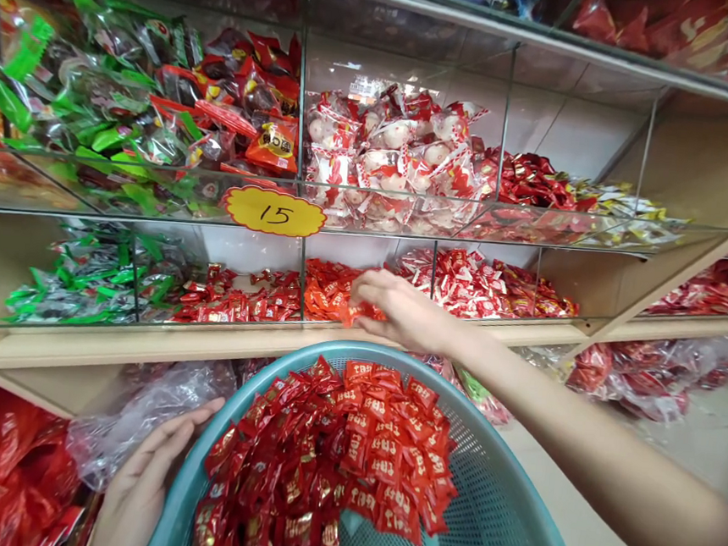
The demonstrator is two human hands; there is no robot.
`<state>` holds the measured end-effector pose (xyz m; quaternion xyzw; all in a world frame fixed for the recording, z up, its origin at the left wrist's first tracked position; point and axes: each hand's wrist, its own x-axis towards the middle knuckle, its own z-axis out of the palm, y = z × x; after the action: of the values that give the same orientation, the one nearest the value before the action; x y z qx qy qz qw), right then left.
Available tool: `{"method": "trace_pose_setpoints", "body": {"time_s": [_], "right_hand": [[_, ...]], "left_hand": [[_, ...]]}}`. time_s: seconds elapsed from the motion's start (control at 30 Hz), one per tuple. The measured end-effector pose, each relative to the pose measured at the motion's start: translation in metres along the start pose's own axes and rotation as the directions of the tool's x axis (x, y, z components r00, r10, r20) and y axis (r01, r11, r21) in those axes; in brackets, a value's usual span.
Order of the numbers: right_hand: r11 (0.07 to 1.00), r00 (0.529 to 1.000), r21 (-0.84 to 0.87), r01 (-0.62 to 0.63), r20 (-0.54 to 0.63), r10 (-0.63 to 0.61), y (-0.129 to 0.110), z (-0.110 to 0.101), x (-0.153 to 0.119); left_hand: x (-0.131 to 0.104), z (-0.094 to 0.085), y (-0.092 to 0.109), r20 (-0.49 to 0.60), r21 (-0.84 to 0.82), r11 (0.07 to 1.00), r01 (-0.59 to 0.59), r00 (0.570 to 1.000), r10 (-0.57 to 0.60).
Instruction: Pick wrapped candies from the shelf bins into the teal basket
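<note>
A teal plastic basket [498,489] is tilted in front of the shelf, with wrapped red candies [285,445] and brighter red candies with gold print [387,445] heaped in it. My left hand [146,475] supports the basket at its left side, fingers along the outside below the rim; part of its grip is hidden. Above the far rim, my right hand [392,309] is at the lower shelf's front edge, fingers curled around orange-red wrapped candies. Behind it, more orange-red candies [327,291] lie in their glass compartment.
Glass dividers separate red candies [240,300], green-ended packets [89,283] and red-and-white candies [465,282]. A yellow tag [276,212] marked 15 hangs on the upper shelf's front. Below, a clear plastic bag [154,412] and red bags [3,462] lie at left.
</note>
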<state>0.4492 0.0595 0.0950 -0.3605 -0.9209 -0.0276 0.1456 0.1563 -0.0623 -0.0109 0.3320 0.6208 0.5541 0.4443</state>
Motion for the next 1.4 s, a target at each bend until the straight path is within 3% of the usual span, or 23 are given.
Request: {"method": "trace_pose_setpoints", "body": {"time_s": [0.13, 0.3, 0.7, 0.97, 1.17, 1.3, 1.4], "right_hand": [[0.991, 0.993, 0.131, 0.017, 0.113, -0.032, -0.023, 0.022, -0.023], [0.999, 0.958, 0.039, -0.018, 0.288, 0.006, -0.028, 0.051, -0.040], [0.996, 0.927, -0.082, -0.032, 0.370, 0.060, -0.035, 0.064, -0.036], [0.993, 0.948, -0.099, -0.069, 0.302, 0.096, -0.035, 0.067, -0.036], [0.984, 0.984, 0.044, -0.172, 0.050, 0.170, -0.024, 0.042, -0.002], [0.924, 0.920, 0.080, -0.374, -0.093, 0.380, -0.007, 0.041, 0.039], [0.824, 0.830, 0.130, -0.552, -0.002, 0.557, 0.004, 0.055, 0.063]], "left_hand": [[-0.004, 0.004, 0.000, -0.012, -0.109, 0.994, 0.017, 1.000, -0.018], [-0.006, 0.007, -0.001, -0.024, -0.160, 0.987, 0.024, 0.999, -0.029], [-0.006, 0.006, 0.001, -0.049, -0.111, 0.994, 0.010, 0.999, -0.016], [0.000, -0.001, 0.004, -0.004, 0.014, 1.000, -0.008, 1.000, 0.008], [0.003, -0.003, 0.000, -0.005, 0.037, 0.999, -0.025, 1.000, 0.025], [0.007, -0.007, -0.009, 0.031, -0.011, 1.000, 0.003, 1.000, -0.002], [0.010, -0.009, -0.013, 0.043, -0.050, 0.998, 0.032, 0.999, -0.030]]}}
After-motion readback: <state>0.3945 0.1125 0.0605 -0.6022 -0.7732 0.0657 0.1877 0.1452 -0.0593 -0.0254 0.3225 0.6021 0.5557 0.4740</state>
